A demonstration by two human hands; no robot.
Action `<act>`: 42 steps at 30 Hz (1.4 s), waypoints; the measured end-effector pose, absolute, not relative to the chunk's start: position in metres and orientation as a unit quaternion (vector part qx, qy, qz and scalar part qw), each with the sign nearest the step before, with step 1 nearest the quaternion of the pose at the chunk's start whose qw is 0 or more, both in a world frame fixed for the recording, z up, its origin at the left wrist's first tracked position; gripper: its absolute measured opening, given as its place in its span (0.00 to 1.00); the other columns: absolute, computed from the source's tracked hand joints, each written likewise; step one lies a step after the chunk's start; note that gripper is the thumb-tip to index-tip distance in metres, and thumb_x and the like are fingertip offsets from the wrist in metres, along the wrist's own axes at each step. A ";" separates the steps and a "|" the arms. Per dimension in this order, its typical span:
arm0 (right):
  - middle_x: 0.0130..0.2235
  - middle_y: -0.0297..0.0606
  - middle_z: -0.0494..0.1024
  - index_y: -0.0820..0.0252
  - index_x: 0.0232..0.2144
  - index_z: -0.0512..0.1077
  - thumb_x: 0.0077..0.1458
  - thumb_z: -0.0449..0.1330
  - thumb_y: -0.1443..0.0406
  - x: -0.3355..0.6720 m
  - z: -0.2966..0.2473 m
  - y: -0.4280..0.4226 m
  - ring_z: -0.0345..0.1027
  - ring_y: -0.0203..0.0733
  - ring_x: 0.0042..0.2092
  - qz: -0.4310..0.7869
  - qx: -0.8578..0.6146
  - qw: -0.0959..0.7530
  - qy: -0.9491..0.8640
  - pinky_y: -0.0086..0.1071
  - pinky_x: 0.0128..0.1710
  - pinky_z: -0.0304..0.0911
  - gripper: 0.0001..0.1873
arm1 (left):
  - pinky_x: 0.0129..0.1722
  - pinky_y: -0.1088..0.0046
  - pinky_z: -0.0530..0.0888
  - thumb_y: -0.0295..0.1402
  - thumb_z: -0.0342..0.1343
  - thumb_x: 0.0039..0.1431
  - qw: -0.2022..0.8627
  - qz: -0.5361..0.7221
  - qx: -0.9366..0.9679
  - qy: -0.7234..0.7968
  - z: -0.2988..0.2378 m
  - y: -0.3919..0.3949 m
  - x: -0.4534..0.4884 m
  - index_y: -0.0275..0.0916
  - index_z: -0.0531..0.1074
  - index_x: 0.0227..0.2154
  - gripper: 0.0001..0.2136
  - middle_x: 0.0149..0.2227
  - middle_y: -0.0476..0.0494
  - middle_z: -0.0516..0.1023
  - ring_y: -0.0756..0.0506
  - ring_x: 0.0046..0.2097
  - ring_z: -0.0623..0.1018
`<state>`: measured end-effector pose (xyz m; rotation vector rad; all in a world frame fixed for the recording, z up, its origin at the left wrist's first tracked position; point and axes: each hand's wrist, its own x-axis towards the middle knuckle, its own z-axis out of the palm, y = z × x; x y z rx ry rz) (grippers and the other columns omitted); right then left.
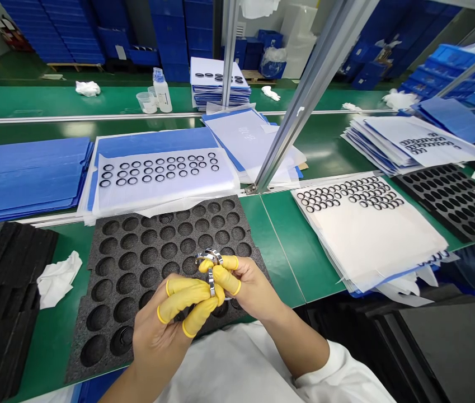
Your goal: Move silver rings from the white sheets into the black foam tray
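While pinching polished metal ring point(211, 275) upright between yellow finger cots point(183, 296): both hands closed on it, band edge-on to view, long axis running up-down across grip; right hand point(248, 286) slightly nearer, left hand point(159, 330) just below; black foam tray point(113, 268) beneath grip.

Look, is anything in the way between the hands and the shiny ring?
Nothing visible: the left hand and right hand hold the shiny metal ring directly, pinched in their yellow finger cots.
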<state>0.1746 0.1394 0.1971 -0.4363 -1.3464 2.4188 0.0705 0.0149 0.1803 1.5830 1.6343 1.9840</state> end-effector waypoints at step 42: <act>0.17 0.29 0.68 0.61 0.21 0.71 0.50 0.66 0.38 0.218 0.160 0.150 0.53 0.28 0.19 0.806 -0.241 0.135 -0.523 0.26 0.20 0.46 0.32 | 0.29 0.78 0.79 0.40 0.73 0.51 0.349 0.681 0.274 0.583 0.141 0.022 0.075 0.44 0.84 0.37 0.11 0.34 0.48 0.84 0.51 0.28 0.78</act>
